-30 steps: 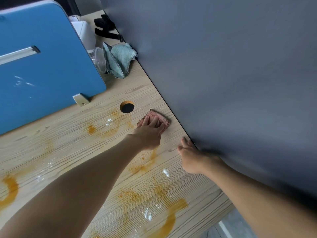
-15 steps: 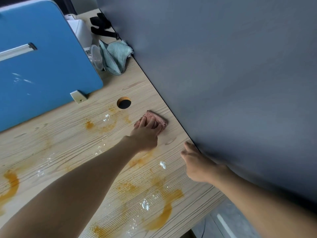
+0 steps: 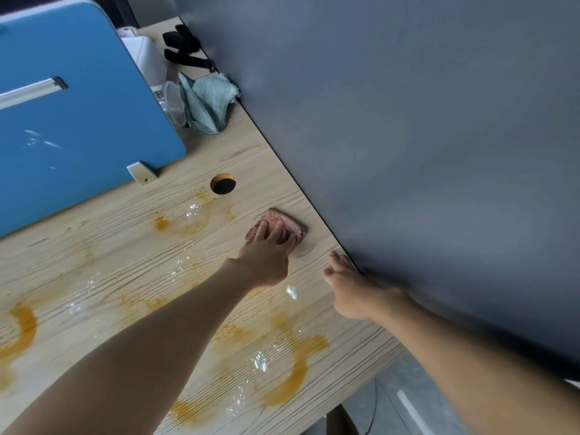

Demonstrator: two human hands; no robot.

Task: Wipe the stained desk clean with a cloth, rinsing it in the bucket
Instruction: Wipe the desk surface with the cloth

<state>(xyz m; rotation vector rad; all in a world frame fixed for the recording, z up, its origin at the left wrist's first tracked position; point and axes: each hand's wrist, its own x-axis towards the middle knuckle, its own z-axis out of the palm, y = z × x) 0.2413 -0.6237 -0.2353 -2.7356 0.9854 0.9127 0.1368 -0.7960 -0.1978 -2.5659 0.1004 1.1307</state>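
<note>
A light wooden desk [image 3: 119, 262] is smeared with orange-yellow stains [image 3: 288, 375] and specks of white powder. My left hand [image 3: 266, 255] presses flat on a folded pinkish-brown cloth [image 3: 282, 221] near the desk's far right side, fingers spread over it. My right hand [image 3: 348, 290] rests on the desk beside the grey partition, fingers extended and holding nothing. No bucket is in view.
A grey partition [image 3: 423, 152] walls off the right side of the desk. A blue divider panel [image 3: 78, 120] stands at the left. Behind it lie a teal cloth [image 3: 207, 102], a clear plastic cup [image 3: 172, 102] and a black strap [image 3: 185, 48]. A round cable hole [image 3: 223, 183] sits near the cloth.
My left hand has kept the cloth pressed in about the same spot near the cable hole. My right hand lifted a little, then came back against the partition's edge.
</note>
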